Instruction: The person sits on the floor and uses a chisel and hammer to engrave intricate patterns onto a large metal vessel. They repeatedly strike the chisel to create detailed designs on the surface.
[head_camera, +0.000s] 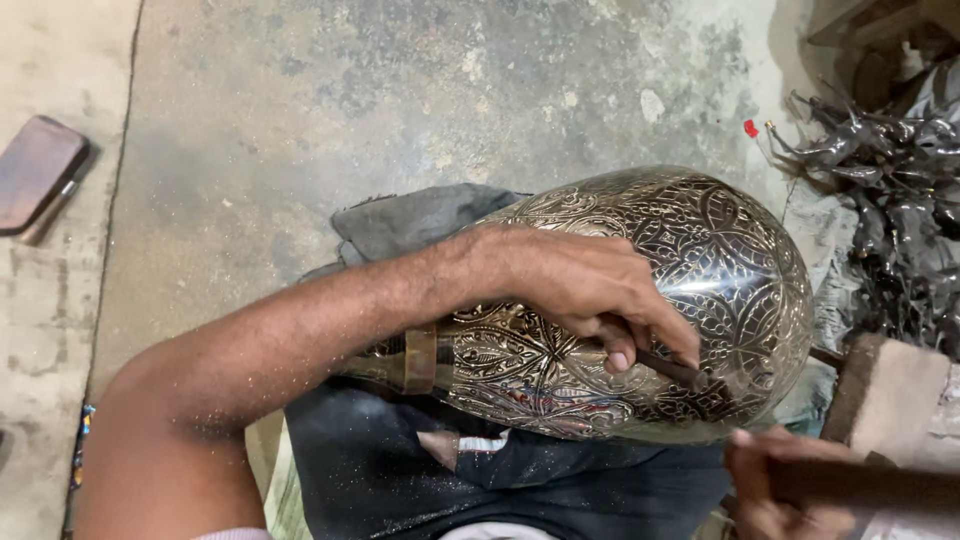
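A large engraved metal vase (700, 260) lies on its side across my lap, its rounded body to the right and narrow neck to the left. My left hand (590, 290) reaches over the vase and pinches a thin dark chisel (668, 368) against the patterned surface. At the bottom right my right hand (775, 485) grips a dark wooden handle (870, 485) that points toward the right edge; the tool's head is out of view.
A grey cloth (420, 220) lies under the vase on the concrete floor (400, 90). A pile of dark metal pieces (890, 170) sits at the right. A wooden block (895, 400) stands at lower right. A flat brown object (35, 170) lies at far left.
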